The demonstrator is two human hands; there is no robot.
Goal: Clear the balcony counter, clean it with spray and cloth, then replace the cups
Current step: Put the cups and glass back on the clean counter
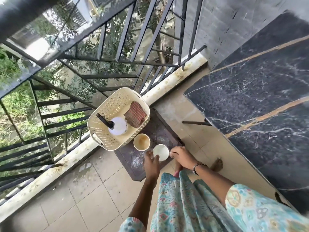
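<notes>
A white cup [160,151] is over the dark stool [160,131] below me. My right hand [181,156] pinches its handle. My left hand [151,163] reaches in with straight fingers at the cup's left side; contact is unclear. A second cup [141,142], stained brown inside, stands on the stool just beyond. A cream perforated basket [107,108] sits on the stool's far end and holds a white spray bottle [117,126] with a black nozzle and a folded checked cloth [135,114]. The black marble counter [260,91] spreads out at my right, bare.
A black metal railing [117,52] and a pale stained ledge [167,81] border the balcony at left and ahead. Beige floor tiles [100,195] lie below. My patterned dress hangs at the bottom of the view. A dark counter bracket [195,122] juts out beneath the marble.
</notes>
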